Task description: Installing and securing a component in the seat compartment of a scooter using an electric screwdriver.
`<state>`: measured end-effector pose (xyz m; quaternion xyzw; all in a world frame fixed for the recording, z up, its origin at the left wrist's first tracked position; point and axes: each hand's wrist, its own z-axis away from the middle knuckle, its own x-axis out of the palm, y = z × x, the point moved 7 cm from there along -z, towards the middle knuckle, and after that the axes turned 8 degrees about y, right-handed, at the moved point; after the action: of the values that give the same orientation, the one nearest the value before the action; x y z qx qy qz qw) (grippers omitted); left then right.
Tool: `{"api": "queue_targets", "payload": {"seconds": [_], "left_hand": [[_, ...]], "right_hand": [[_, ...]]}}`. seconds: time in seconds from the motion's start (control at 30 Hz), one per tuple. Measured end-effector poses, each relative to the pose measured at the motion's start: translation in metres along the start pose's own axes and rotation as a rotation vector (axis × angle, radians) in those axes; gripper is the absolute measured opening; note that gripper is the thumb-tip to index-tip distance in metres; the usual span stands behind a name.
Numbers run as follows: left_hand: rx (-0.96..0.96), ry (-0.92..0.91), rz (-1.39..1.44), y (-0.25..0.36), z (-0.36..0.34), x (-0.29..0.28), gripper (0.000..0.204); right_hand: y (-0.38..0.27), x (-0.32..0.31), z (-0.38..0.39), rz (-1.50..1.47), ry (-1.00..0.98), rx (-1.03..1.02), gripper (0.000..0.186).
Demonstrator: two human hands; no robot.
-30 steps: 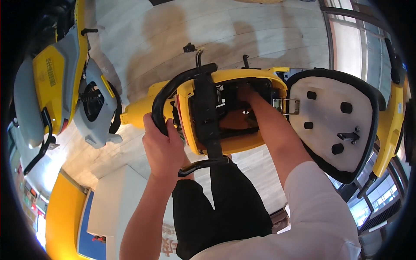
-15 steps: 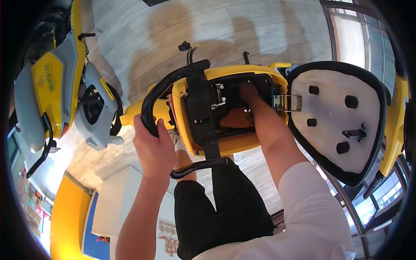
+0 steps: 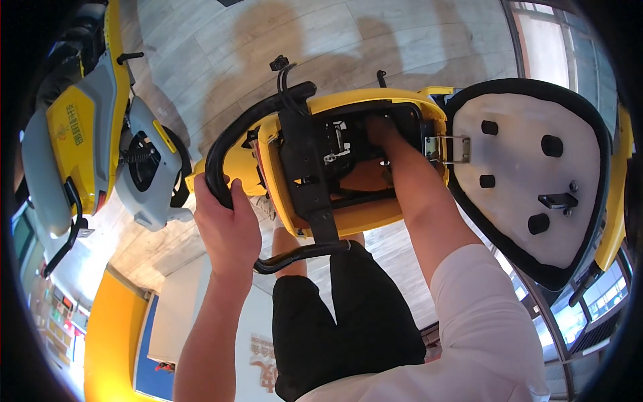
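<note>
A yellow scooter body (image 3: 367, 222) lies across the view in front of me, its storage compartment exposed. My left hand (image 3: 230, 231) is wrapped round the black grab bar (image 3: 224, 137) at the scooter's left end. My right hand (image 3: 380, 130) reaches down inside the dark compartment; shadow hides its fingers and whatever they touch. Beside that hand, to the left, is a silvery metal latch piece (image 3: 338, 141). The seat (image 3: 519, 174) is swung up to the right on a metal hinge (image 3: 457, 149), showing its pale underside with black rubber stops.
At the left stands another yellow and grey scooter (image 3: 87, 124). More yellow bodywork (image 3: 619, 194) is beyond the raised seat. A white box-like stand (image 3: 175, 318) and an orange panel (image 3: 110, 335) are at the lower left. Wood-look flooring (image 3: 335, 40) spreads beneath, with glass windows at right.
The grab bar and my left hand on it have shifted slightly left in view. The raised seat appears a little farther right. My right hand remains inside the compartment.
</note>
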<state>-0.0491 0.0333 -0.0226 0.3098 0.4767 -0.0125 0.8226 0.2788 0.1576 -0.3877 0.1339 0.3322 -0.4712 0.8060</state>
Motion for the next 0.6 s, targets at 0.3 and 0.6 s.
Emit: {"api": "queue_targets", "payload": {"seconds": [0.3, 0.6], "left_hand": [[-0.035, 0.004, 0.074, -0.001, 0.001, 0.003, 0.017], [-0.075, 0.0, 0.034, -0.015, 0.0, 0.004, 0.016]], "right_hand": [[0.012, -0.012, -0.003, -0.206, 0.023, 0.144, 0.036], [0.015, -0.016, -0.015, -0.27, 0.026, 0.155, 0.067]]}}
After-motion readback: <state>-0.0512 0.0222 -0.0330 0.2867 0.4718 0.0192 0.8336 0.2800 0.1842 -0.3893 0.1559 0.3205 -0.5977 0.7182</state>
